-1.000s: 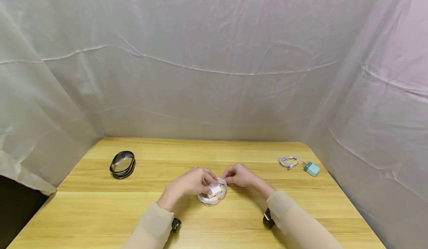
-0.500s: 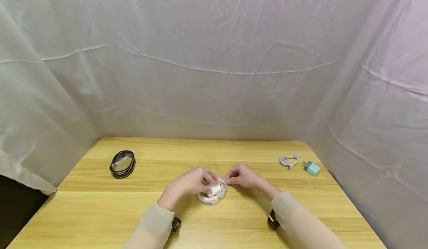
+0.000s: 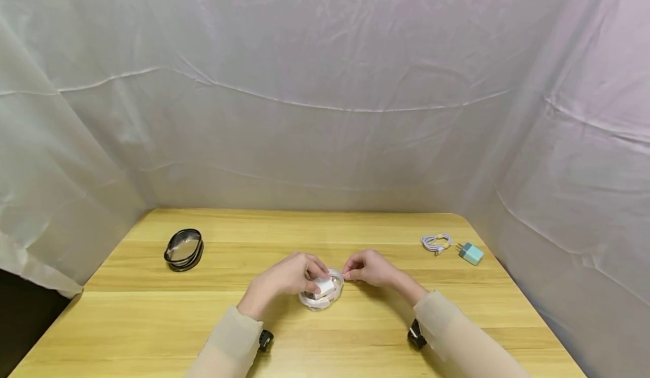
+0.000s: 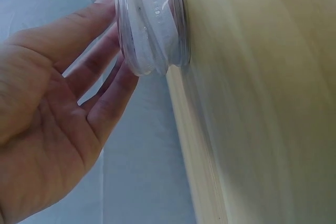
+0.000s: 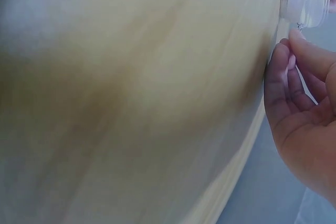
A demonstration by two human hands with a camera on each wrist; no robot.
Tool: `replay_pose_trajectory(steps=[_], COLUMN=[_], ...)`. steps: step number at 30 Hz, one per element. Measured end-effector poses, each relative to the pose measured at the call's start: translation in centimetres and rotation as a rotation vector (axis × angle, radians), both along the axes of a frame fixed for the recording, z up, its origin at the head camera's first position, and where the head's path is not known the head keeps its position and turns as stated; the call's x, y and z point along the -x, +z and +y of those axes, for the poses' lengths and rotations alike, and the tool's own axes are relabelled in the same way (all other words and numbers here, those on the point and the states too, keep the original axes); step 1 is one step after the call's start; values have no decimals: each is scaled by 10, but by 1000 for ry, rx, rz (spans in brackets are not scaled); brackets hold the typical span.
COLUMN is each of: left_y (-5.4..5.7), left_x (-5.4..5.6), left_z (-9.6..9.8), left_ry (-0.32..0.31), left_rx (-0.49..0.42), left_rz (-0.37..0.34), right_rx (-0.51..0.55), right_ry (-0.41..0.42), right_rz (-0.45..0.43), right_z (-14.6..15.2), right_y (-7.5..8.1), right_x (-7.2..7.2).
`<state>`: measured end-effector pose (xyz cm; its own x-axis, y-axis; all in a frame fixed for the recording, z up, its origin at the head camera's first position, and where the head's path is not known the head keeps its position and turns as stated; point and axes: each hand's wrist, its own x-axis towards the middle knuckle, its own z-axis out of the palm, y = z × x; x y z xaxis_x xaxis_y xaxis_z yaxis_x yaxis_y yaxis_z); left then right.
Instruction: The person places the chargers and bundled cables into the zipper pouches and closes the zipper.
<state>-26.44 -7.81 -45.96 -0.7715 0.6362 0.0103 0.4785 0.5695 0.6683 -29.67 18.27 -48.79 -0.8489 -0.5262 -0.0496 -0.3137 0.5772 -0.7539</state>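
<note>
Gripping clear case, left hand holds packed white coil beneath fingers; right hand pinches rim tab; closure unconfirmed.

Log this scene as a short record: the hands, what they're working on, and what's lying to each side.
Left hand: holds clear round case
Right hand: pinches at the case's edge; exact grip too small to tell
Inside case: white contents
Left side: black-rimmed round item
Right side: coiled lavender cable, teal plug adapter
Surface: wooden table
</note>
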Motion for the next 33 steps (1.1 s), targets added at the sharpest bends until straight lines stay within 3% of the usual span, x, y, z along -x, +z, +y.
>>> replay_pose_trajectory(steps=[15, 21, 33], left_y=[2, 2, 2], left_x=[1, 0, -2], left_z=[0, 3, 3], left_ry=[-61, -94, -53], left_rx=[4, 5, 5], left_rz=[32, 76, 57], right_rx=[-12, 10, 8], right_ry=[3, 28, 34], right_rz=[11, 15, 11], right_z=[-9, -12, -11], right_y=[3, -1, 1], right_x=[4, 8, 8])
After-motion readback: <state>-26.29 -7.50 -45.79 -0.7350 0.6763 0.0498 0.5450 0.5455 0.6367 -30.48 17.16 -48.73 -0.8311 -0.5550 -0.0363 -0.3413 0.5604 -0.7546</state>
